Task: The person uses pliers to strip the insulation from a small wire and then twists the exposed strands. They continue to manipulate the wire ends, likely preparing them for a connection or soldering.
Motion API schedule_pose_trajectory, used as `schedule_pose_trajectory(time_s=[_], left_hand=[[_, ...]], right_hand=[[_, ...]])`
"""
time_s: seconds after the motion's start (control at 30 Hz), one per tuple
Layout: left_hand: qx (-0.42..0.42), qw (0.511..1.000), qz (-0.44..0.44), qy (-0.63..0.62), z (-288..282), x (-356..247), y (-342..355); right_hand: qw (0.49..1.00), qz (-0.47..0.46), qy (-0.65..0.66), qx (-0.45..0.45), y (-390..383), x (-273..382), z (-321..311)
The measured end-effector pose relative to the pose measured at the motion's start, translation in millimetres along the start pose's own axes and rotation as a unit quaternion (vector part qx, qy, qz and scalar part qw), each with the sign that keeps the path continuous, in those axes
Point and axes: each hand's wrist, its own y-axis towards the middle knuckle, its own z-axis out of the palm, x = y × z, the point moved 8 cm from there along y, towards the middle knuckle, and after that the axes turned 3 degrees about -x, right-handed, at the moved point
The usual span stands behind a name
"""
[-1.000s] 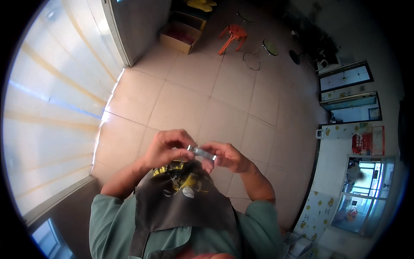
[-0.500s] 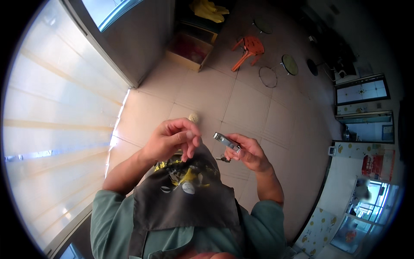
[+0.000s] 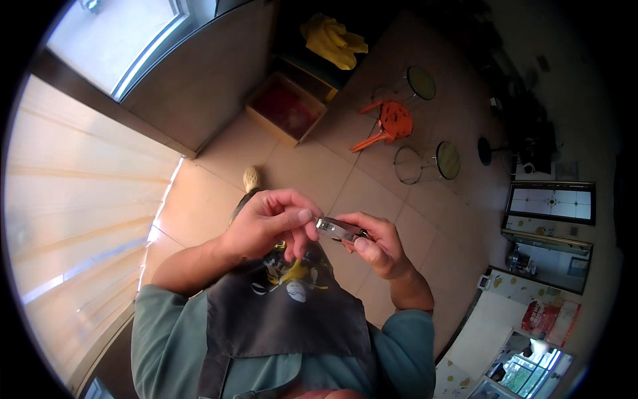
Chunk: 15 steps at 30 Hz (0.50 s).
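My right hand [image 3: 382, 253] is closed around a silver nail clipper [image 3: 337, 230], thumb below and index finger above. The jaw end of the clipper points left and meets the fingertips of my left hand [image 3: 271, 223]. That hand has its thumb pressed against bent fingers, and I see nothing held in it. Which nail lies at the jaws is too small to tell. Both hands are raised in front of the dark apron [image 3: 279, 326], which carries a yellow and white print.
A pale shoe [image 3: 251, 178] shows on the tiled floor beyond my left hand. Farther off are an orange stool [image 3: 396, 120], round stools [image 3: 448, 160], an open box [image 3: 287, 110] and a yellow cloth [image 3: 333, 41]. A pale curtain [image 3: 86, 213] hangs at left.
The clipper has moved left until its jaws meet my left fingertips; before, a gap lay between them. The whole view has shifted, and the shoe shows farther out.
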Motion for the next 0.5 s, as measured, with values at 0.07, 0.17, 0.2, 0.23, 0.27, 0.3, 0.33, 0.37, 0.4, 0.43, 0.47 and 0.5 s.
schedule_pose_trajectory(time_s=[0.07,0.17,0.2,0.23,0.27,0.3,0.33,0.37,0.4,0.43,0.47,0.5], left_hand=[[-0.001,1.000,0.001,0.000,-15.2,-24.5,40.1],[0.005,1.000,-0.009,-0.005,-40.4,-63.3,99.9],[0.009,1.000,-0.012,-0.007,-48.5,-77.9,119.7],[0.014,1.000,-0.016,-0.008,-56.2,-92.7,139.1],[0.016,1.000,-0.019,-0.011,-62.3,-108.7,155.6],[0.019,0.999,-0.028,-0.015,-67.8,-124.2,171.5],[0.020,0.999,-0.037,-0.019,-72.9,-139.7,186.6],[0.023,0.999,-0.044,-0.020,-77.9,-156.9,203.5],[0.031,0.998,-0.046,-0.019,-81.0,-172.0,219.1],[0.040,0.998,-0.048,-0.018,-83.4,-186.1,234.2],[0.035,0.998,-0.054,-0.010,-87.5,-199.9,247.1],[0.037,0.997,-0.064,-0.002,-90.6,-212.1,258.4]], right_hand=[[1.000,0.007,-0.021,-0.021,38.2,7.8,-28.2],[0.996,-0.006,-0.074,-0.048,97.3,22.8,-67.4],[0.994,-0.010,-0.091,-0.058,118.0,28.3,-79.6],[0.992,-0.013,-0.107,-0.067,140.3,33.9,-92.4],[0.990,-0.015,-0.122,-0.074,160.4,41.6,-102.6],[0.987,-0.014,-0.132,-0.088,178.0,48.7,-111.8],[0.985,-0.013,-0.141,-0.100,195.0,55.8,-120.3],[0.982,-0.015,-0.152,-0.112,213.1,63.8,-130.9],[0.980,-0.015,-0.164,-0.116,227.9,70.1,-141.6],[0.977,-0.014,-0.176,-0.119,242.4,76.3,-152.2],[0.978,-0.018,-0.163,-0.130,257.5,83.2,-160.4],[0.977,-0.016,-0.164,-0.132,270.3,87.6,-168.2]])
